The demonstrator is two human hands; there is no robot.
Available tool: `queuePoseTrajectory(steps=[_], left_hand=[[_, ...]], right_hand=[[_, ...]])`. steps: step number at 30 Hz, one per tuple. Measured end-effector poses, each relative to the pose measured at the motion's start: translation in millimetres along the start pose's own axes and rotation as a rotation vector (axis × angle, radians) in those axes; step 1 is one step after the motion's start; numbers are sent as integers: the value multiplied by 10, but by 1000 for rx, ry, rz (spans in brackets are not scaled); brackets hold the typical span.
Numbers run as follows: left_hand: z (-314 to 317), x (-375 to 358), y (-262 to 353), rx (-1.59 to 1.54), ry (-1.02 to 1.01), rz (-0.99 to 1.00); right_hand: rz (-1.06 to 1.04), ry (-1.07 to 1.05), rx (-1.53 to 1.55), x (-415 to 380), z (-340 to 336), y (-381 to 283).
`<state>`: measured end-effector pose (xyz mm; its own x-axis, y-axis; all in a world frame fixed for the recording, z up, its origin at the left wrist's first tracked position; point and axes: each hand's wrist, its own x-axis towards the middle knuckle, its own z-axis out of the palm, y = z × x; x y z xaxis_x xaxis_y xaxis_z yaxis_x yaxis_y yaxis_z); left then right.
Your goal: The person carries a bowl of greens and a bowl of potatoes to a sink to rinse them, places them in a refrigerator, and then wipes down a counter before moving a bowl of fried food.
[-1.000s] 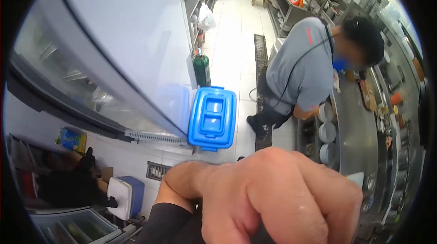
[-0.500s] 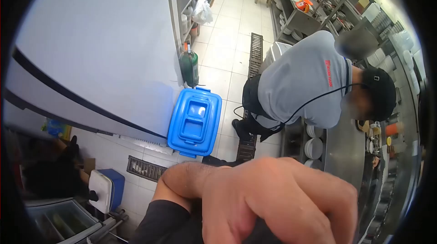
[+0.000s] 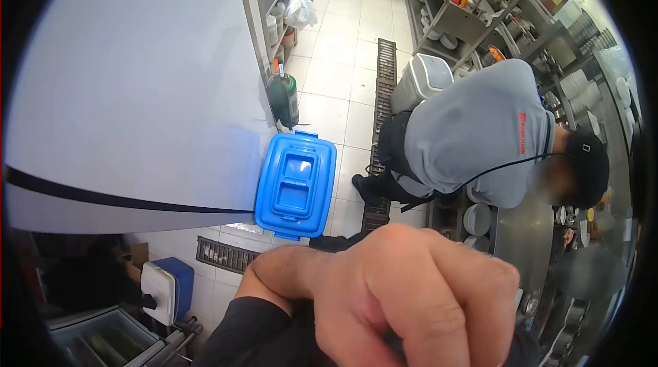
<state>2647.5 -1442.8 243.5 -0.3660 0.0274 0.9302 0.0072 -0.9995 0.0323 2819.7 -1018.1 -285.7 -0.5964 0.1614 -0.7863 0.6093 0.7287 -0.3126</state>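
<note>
Very close to the camera, my left hand (image 3: 418, 298) is raised at the bottom centre, with its fingers curled down and pressed together. What it holds, if anything, is hidden beneath the fingers. The bent forearm comes in from a black sleeve (image 3: 250, 329) at the lower left. My right hand is out of view. Beyond the raised hand, a blue lidded bin (image 3: 296, 185) stands on the tiled floor. To the right, a person in a grey shirt (image 3: 473, 134) and black cap bends over a steel counter (image 3: 524, 230).
A large pale panel (image 3: 137, 93) fills the left side. Behind the blue bin stands a green bottle (image 3: 283, 100). A white bin (image 3: 421, 82) is beside the person. A floor drain (image 3: 386, 86) runs up the aisle. A blue-and-white cooler (image 3: 168, 288) sits lower left.
The person in grey appears farther right and lower, and more of the white bin shows. My left hand has shifted slightly, its fingers still curled. The view has turned a little.
</note>
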Motion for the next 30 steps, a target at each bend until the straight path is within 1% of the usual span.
queuePoseTrajectory(steps=[1, 4, 5, 6, 7, 10, 12, 14, 15, 17, 21, 23, 25, 26, 27, 28, 29, 30], left_hand=[[-23, -12, -21, -32, 38, -15], [-158, 7, -104, -181, 89, -61], [-153, 83, -233, -251, 139, 75], [-148, 158, -362, -315, 179, 215], [31, 393, -780, -401, 267, 513], [-313, 341, -914, -608, 65, 449], [-202, 378, -932, -694, 245, 371], [-399, 369, -961, -680, 176, 205], [-716, 294, -960, -618, 22, 80], [-996, 303, -971, -537, -70, -34], [-1227, 515, -1006, -477, 123, -11], [-1451, 586, -952, -298, 201, -117], [-1835, 415, -870, 52, 346, -363], [-2069, 280, -860, 243, 456, -496], [-2387, 51, -895, 371, 495, -606], [-2750, -272, -906, 527, 532, -790], [-3158, -767, -953, 731, 548, -983], [-3442, -1123, -857, 1123, 424, -1292]], right_hand=[[-46, 23, -129, 10, 32, 109], [-43, -9, -51, 29, 190, 377], [59, -85, 2, 78, 200, 449], [72, -55, -5, 40, 209, 446], [132, -171, 307, 12, 184, 527], [137, -86, 237, 64, 33, 505], [156, -71, 252, 128, -72, 411], [160, -61, 275, 213, -200, 283], [155, -54, 287, 246, -270, 206], [137, -46, 312, 351, -407, 42], [97, -34, 347, 618, -692, -224], [82, -21, 353, 746, -843, -335], [67, -17, 371, 897, -997, -453], [61, -10, 385, 953, -1132, -537], [58, -7, 387, 1002, -1187, -617], [58, -3, 395, 1081, -1251, -677], [65, 1, 402, 1161, -1309, -728], [66, 1, 419, 1180, -1443, -878]])
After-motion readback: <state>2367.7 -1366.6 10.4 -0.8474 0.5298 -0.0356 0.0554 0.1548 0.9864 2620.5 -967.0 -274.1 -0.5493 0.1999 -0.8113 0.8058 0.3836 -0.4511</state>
